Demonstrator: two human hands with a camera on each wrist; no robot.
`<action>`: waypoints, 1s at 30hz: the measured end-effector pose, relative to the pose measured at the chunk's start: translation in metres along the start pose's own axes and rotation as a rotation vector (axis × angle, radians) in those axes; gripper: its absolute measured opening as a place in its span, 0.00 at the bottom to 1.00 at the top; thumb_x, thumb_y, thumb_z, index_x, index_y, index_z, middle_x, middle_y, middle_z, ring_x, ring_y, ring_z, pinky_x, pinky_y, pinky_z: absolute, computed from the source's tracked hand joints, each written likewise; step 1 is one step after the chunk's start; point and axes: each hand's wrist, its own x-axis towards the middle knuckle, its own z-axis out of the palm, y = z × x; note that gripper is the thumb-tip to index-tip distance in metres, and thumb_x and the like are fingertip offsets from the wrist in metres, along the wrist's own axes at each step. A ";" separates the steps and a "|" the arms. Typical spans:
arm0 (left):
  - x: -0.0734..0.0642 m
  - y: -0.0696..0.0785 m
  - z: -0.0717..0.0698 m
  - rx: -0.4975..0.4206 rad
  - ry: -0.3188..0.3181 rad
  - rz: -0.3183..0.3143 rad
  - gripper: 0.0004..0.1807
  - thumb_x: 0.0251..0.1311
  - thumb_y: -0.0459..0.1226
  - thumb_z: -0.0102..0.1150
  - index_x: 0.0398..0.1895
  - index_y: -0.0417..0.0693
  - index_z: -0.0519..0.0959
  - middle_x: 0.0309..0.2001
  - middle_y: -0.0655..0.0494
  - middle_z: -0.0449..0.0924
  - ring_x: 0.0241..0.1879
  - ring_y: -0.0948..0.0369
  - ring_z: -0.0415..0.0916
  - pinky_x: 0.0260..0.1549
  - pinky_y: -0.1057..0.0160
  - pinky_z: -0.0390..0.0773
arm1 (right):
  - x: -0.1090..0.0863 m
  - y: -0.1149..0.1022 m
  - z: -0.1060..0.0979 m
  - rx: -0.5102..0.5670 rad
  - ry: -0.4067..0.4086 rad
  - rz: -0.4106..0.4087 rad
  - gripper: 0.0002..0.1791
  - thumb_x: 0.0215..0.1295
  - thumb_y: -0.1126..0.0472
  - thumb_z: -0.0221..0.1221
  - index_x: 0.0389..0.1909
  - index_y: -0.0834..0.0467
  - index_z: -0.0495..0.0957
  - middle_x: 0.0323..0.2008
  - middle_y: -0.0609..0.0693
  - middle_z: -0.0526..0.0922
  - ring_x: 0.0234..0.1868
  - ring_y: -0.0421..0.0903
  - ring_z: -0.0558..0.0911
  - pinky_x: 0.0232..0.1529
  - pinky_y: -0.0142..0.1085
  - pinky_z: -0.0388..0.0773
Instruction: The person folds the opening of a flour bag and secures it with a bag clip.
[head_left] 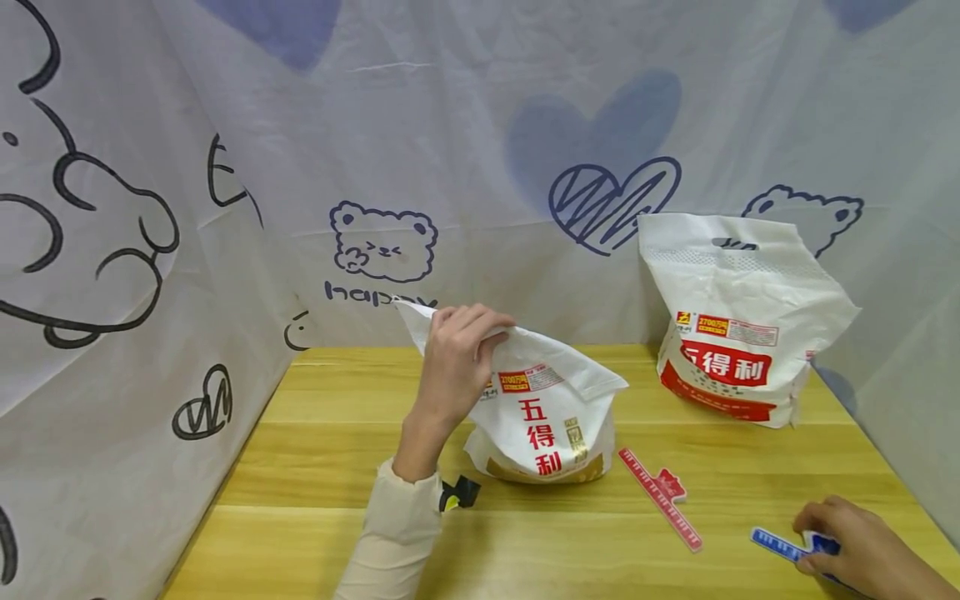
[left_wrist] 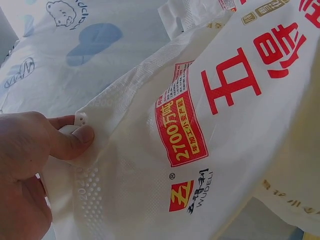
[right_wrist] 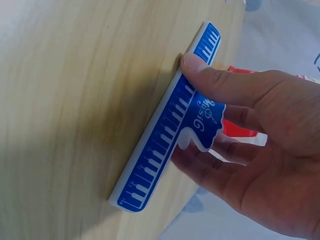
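Note:
In the head view, my left hand (head_left: 459, 360) grips the top edge of a white flour bag (head_left: 581, 396) with red lettering. The left wrist view shows the thumb (left_wrist: 84, 135) pressing the bag's folded upper corner, near a dotted strip. My right hand (head_left: 862, 542), low at the right, holds a blue bag clip (head_left: 778, 545) printed with piano keys. Seen from the right wrist, the thumb lies across the bar of the clip (right_wrist: 162, 132), with the other fingers behind its "Music" tab. A matching red clip (head_left: 663, 500) lies on the table between the bag and my right hand.
A second white flour bag (head_left: 738, 317), with a handle hole in its top, stands at the back right of the wooden table (head_left: 330, 467). Beside my left wrist is a small black and yellow object (head_left: 465, 492). A printed cloth (head_left: 465, 133) hangs behind and along the sides.

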 end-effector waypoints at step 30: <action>0.000 0.000 -0.001 0.011 -0.008 0.002 0.09 0.59 0.26 0.70 0.40 0.46 0.86 0.39 0.55 0.87 0.41 0.58 0.82 0.56 0.51 0.72 | -0.010 -0.012 -0.016 -0.022 0.109 -0.095 0.09 0.58 0.68 0.70 0.37 0.61 0.81 0.36 0.47 0.83 0.35 0.47 0.79 0.36 0.49 0.81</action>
